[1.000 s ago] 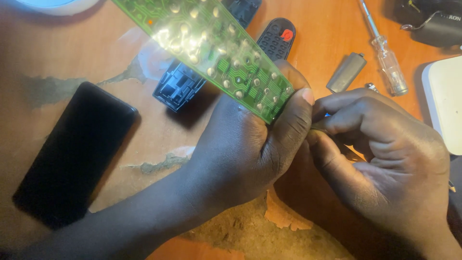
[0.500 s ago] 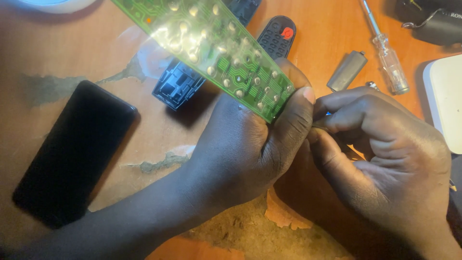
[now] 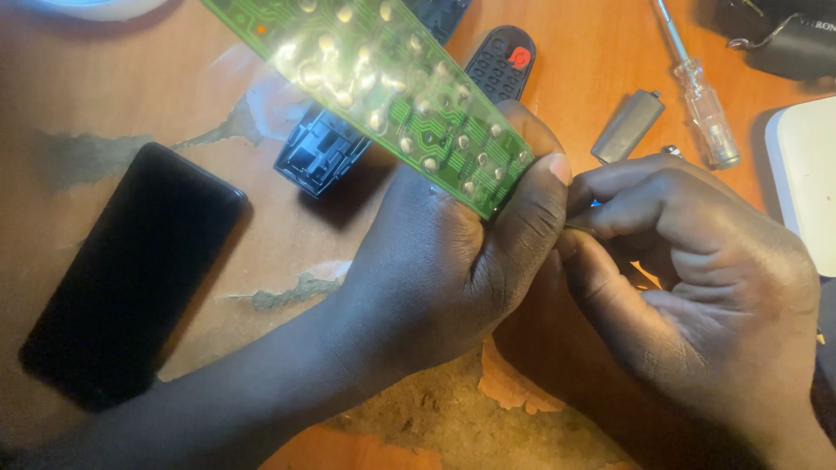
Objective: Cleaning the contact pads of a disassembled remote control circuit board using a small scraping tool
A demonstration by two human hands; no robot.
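You hold the green board at its near end, and your right hand works at that same end.

Your left hand point(image 3: 444, 270) grips the green circuit board point(image 3: 383, 96) by its near right end, thumb pressed on the edge. Your right hand point(image 3: 697, 287) is closed in a pinch just beside that thumb; what it pinches I cannot tell. The board's long axis runs from this grip up and to the far left. It is translucent, with pale round contacts. Farther lie a black phone point(image 3: 131, 278) at left, a black remote shell point(image 3: 326, 152), and a screwdriver point(image 3: 701, 96) at far right.
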